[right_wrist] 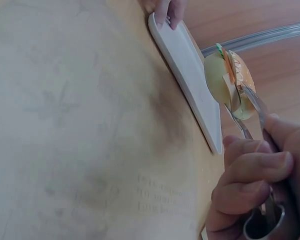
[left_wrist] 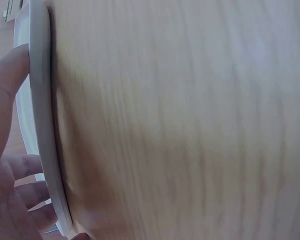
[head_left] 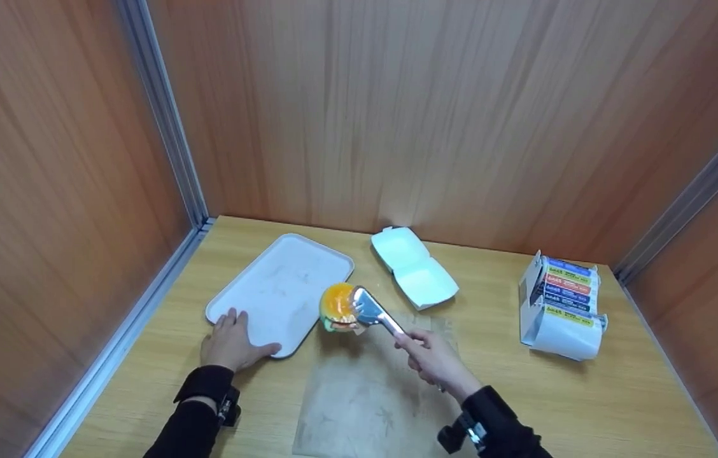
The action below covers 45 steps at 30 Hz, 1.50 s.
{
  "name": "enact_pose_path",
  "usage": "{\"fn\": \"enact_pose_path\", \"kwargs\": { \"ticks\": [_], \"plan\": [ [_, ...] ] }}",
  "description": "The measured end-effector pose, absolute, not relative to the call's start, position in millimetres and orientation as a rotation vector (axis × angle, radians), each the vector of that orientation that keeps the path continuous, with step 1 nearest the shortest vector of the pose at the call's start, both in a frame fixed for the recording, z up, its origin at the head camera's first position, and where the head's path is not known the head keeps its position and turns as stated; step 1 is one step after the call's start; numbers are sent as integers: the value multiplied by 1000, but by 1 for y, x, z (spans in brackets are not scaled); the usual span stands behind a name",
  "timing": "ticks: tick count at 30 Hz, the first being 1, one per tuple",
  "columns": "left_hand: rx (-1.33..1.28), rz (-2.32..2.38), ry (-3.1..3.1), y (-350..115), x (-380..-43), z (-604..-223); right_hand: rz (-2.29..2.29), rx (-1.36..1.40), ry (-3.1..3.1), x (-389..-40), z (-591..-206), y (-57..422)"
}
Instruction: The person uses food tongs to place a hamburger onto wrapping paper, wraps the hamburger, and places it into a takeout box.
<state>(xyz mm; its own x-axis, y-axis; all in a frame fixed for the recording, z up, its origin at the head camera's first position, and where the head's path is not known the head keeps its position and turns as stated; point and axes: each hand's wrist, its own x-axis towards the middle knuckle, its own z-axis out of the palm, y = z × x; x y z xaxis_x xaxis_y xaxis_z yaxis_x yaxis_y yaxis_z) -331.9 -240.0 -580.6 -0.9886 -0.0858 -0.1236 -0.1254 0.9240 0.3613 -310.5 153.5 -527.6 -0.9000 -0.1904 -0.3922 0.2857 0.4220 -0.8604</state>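
My right hand grips metal tongs, whose tips hold a burger in the air near the tray's right edge. Its rounded bun, green leaf and layered filling show in the right wrist view, where the burger is tilted on its side. My left hand rests on the near-left end of a pale rectangular tray, fingers laid over the surface and thumb at the rim. The left wrist view shows that thumb against the tray's raised edge.
An opened pale-green clamshell box lies behind the tongs. Beneath my right hand a translucent printed sheet lies flat on the wooden table. A white holder with coloured labels stands at the right. Wooden panels enclose the table.
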Motion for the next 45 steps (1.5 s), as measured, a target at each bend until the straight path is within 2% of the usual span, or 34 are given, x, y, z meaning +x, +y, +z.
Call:
{"fn": "enact_pose_path", "kwargs": {
  "ticks": [19,45],
  "plan": [
    [-112,589,3017,-242,-330,-581,-1418,162,2238,-265,-531,243],
    [-115,601,3010,-241,-329,-581,-1354,83,2296,-253,-561,246]
  ]
}}
